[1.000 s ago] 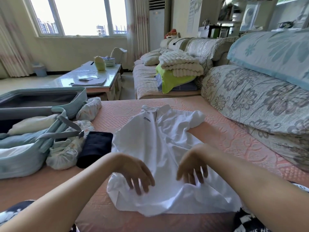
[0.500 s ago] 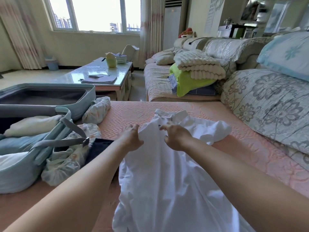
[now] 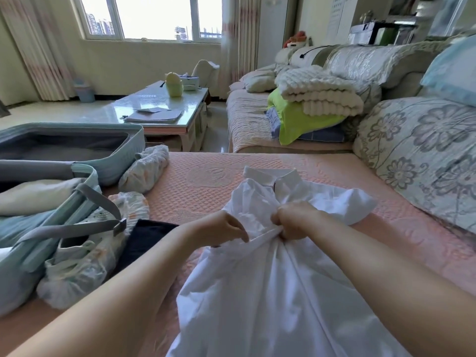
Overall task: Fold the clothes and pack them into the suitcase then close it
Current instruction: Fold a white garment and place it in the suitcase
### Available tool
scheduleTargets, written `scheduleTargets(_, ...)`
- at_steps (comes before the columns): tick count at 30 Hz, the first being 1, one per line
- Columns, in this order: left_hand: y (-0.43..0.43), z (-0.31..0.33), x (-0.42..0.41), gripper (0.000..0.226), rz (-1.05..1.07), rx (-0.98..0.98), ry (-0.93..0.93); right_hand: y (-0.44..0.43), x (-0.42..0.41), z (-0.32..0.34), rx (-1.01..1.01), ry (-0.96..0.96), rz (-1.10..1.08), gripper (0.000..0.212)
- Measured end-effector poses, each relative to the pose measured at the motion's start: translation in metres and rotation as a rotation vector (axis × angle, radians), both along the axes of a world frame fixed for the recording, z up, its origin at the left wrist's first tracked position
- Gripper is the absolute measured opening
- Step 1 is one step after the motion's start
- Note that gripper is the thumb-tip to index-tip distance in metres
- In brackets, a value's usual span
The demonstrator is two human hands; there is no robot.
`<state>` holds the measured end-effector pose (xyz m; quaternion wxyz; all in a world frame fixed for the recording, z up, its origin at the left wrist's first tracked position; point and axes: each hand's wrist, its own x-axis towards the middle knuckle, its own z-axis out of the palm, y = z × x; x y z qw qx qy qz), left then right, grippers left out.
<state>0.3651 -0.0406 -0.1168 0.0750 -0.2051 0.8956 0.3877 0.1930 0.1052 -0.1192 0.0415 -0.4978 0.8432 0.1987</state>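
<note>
- left hand [image 3: 221, 229] and right hand [image 3: 293, 221] have come back from up by the collar, now almost touching each other
- each one's pinching a bunched ridge of the white polo shirt [image 3: 257, 292], fingers curled in
- shirt's on the pink sofa cover [image 3: 206, 181], collar far, chest scrunched instead of flat
- open teal suitcase [image 3: 134, 148] at left, same spot

both hands [image 3: 257, 226] bunching white shirt [image 3: 270, 292], open suitcase [image 3: 77, 150]
</note>
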Motion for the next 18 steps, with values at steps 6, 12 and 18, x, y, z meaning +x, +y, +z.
scheduleTargets(6,-0.007,-0.014,-0.014,0.029,0.269,-0.012,0.062,-0.012,0.008,0.014,-0.346,-0.127,-0.198,0.034)
scheduleTargets(12,-0.011,-0.017,-0.032,0.043,0.097,-0.445,0.054,-0.039,0.01,0.008,-0.589,-0.376,-0.317,0.035)
scheduleTargets(18,-0.001,-0.008,-0.061,0.027,0.285,-0.033,0.2,-0.041,-0.008,0.013,-1.141,-0.866,-0.405,0.016)
